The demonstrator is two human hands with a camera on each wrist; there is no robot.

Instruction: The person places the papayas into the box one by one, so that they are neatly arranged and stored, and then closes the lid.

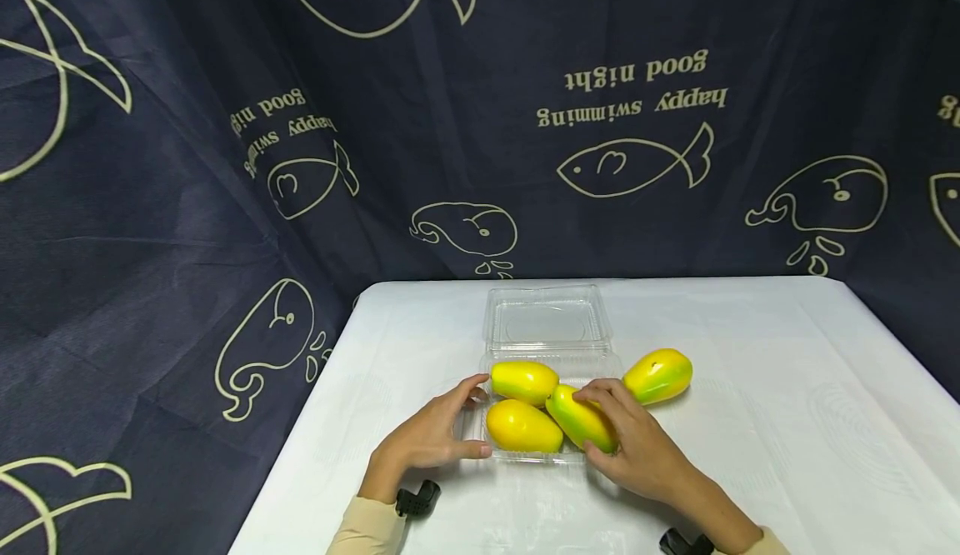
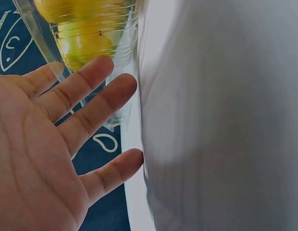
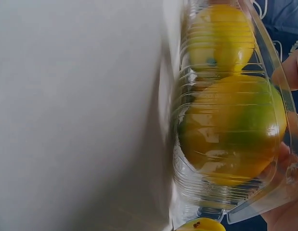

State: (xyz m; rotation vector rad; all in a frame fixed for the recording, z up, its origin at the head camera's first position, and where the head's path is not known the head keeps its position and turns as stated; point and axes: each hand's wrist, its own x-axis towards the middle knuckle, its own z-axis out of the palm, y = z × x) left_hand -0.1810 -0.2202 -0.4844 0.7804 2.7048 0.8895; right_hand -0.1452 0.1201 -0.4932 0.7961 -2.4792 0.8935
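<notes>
A clear plastic clamshell box [image 1: 536, 457] sits on the white table with its lid [image 1: 547, 313] folded back. Inside it lie three yellow papayas: one at the back [image 1: 525, 382], one at the front left [image 1: 523, 427] and a greener one [image 1: 581, 418] at the right. My right hand [image 1: 641, 447] grips the greener papaya between thumb and fingers; the right wrist view shows this fruit [image 3: 235, 130] through the ribbed wall. My left hand [image 1: 431, 430] is at the box's left side, thumb and fingers spread apart, the palm bare in the left wrist view.
Another papaya [image 1: 658, 376] lies on the table just right of the box, behind my right hand. A dark curtain [image 1: 465, 122] with fish and whale drawings hangs behind and left of the white table [image 1: 787, 422].
</notes>
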